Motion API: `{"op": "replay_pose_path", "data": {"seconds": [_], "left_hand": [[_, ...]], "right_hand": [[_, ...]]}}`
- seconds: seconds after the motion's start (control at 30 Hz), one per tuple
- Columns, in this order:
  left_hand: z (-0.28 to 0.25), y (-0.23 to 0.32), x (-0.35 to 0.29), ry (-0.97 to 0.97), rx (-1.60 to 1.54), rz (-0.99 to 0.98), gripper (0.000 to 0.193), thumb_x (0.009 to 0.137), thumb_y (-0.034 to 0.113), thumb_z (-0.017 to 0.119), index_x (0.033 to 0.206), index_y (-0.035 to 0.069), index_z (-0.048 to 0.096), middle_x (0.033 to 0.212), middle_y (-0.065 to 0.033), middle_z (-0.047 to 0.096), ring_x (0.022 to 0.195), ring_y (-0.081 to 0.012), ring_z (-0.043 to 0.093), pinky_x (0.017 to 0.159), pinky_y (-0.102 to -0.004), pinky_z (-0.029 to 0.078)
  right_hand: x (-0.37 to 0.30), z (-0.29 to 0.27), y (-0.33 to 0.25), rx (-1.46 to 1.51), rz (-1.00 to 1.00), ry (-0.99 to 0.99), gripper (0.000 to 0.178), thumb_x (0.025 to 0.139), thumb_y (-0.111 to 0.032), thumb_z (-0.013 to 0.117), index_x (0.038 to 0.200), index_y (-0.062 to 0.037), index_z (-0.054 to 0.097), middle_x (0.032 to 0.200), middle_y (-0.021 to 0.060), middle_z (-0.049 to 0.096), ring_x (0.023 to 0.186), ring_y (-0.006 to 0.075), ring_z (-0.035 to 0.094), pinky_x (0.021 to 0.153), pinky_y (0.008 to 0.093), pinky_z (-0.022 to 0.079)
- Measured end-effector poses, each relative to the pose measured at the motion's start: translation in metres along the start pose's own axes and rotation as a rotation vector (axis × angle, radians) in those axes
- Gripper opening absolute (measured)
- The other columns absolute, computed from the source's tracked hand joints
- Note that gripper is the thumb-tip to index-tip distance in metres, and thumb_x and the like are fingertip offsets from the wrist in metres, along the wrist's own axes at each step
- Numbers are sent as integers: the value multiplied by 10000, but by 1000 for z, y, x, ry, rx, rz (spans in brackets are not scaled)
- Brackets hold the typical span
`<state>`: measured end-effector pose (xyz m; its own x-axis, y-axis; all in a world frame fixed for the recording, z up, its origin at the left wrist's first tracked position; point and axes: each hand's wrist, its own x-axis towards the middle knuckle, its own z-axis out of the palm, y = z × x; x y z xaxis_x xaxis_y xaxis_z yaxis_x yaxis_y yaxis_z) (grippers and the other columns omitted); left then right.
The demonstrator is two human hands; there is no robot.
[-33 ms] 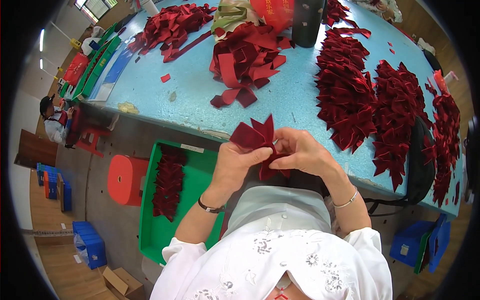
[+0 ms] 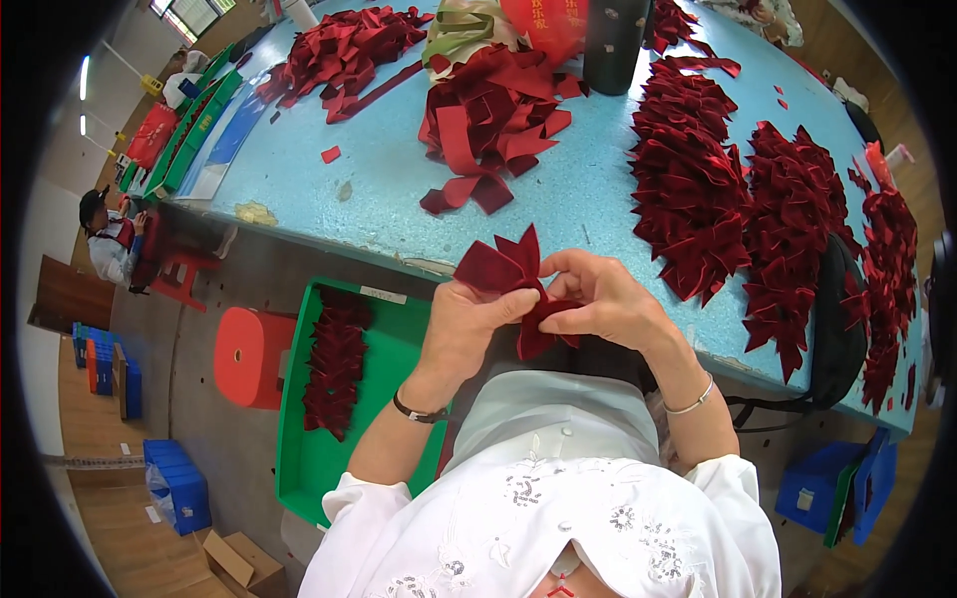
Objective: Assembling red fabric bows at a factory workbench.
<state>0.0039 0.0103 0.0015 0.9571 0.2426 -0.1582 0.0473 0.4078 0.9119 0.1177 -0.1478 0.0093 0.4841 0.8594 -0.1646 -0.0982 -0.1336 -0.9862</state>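
Observation:
A dark red velvet ribbon bow (image 2: 498, 267) with pointed ends is held over my lap, by the front edge of the table. My left hand (image 2: 469, 314) pinches it near its middle, the thumb lying across the folds. On the bow's right side, my right hand (image 2: 603, 304) has thumb and fingers curled close around a lower loop. Whether anything small is between those fingertips is hidden. Loose red ribbon pieces (image 2: 488, 120) lie heaped on the table beyond my hands. Rows of finished-looking red bows (image 2: 688, 189) stand packed together at the right.
The light blue table (image 2: 369, 189) also bears another ribbon heap (image 2: 344, 50) and a dark bottle (image 2: 611, 50). A green tray (image 2: 384, 399) with a row of bows is at my left, beside a red stool (image 2: 251, 359). A black bag (image 2: 837, 329) hangs at the right edge.
The bow has shifted slightly left, and more of its lower right loop shows beside my right fingers. Both hands stay in nearly the same place.

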Motion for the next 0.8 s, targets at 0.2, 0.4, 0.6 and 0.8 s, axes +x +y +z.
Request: {"op": "replay_pose_path", "data": {"seconds": [0.2,0.4,0.6,0.8], "left_hand": [[-8,-3,7,209,-70,8,219,776,96,754,948,12,647,885,-52,662,749,-141,633,648,-280,533],[-5,-5,11,243,-164,101,214,783,85,744,951,15,631,885,-57,658,763,-149,633,669,-295,537],[2,-6,8,211,-207,154,218,789,76,735,964,17,619,898,-59,651,786,-157,631,685,-305,538],[4,-6,8,219,-222,143,214,787,78,737,953,13,618,894,-57,649,781,-155,626,689,-304,535]], "right_hand": [[-11,11,6,195,-159,367,211,780,8,659,978,48,599,807,51,638,694,101,578,628,232,465],[-49,16,28,31,-357,615,131,825,22,613,955,41,608,756,47,619,703,87,567,629,229,450],[-39,47,27,-262,-415,534,75,860,-16,618,924,22,617,693,17,605,619,57,537,556,194,421],[-32,53,34,-159,-349,495,98,857,-40,644,935,15,620,687,5,603,577,44,526,501,175,401]]}}
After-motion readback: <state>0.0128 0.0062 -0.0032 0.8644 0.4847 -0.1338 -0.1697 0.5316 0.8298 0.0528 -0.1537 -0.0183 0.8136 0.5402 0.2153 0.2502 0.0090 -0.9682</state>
